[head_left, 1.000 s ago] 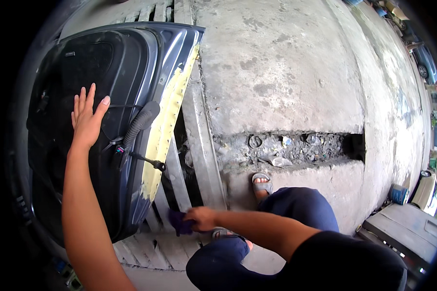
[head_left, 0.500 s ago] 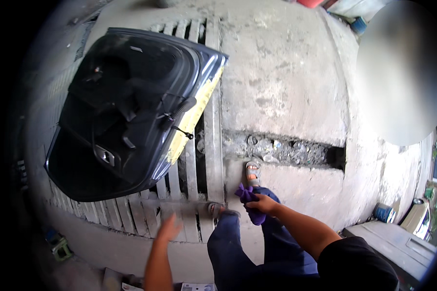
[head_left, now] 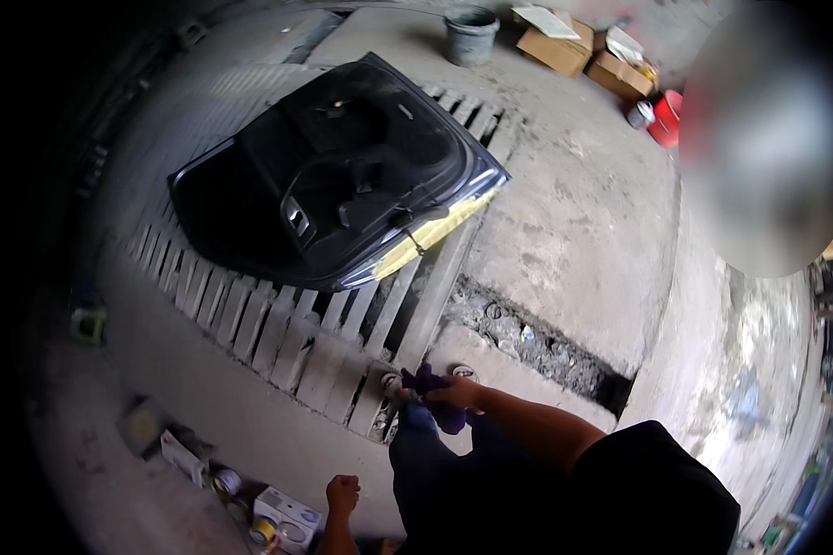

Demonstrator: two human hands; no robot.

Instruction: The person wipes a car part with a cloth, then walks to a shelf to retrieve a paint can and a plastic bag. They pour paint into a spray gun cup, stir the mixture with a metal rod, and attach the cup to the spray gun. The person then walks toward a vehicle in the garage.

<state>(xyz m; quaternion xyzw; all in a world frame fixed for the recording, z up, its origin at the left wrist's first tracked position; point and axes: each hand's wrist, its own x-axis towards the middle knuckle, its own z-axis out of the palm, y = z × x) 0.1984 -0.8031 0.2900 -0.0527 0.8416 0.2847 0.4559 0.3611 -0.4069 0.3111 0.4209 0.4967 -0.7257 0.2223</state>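
My right hand (head_left: 454, 394) grips a bunched purple cloth (head_left: 450, 417) in front of my legs. The cloth sticks out on both sides of the fingers. My left hand (head_left: 343, 493) hangs low at my left, its fingers curled in, with no object seen in it. Ahead and to the left, a dark car door (head_left: 342, 176) lies with its inner trim panel facing up. A yellowish patch (head_left: 440, 229) runs along its near right edge, and a short dark strap or cable sticks out there. Neither hand touches the door.
The door rests on a slatted grate (head_left: 250, 319). A trench with rubble (head_left: 528, 344) cuts the concrete at right. A grey bucket (head_left: 472, 37), cardboard boxes (head_left: 557, 46) and a red bucket (head_left: 666, 120) stand at the back. Boxes and cans (head_left: 287, 518) sit at lower left.
My view has turned and shifted, so the door appears farther off and the buckets and boxes show. The purple cloth stays in my right hand; my left hand appears lower.
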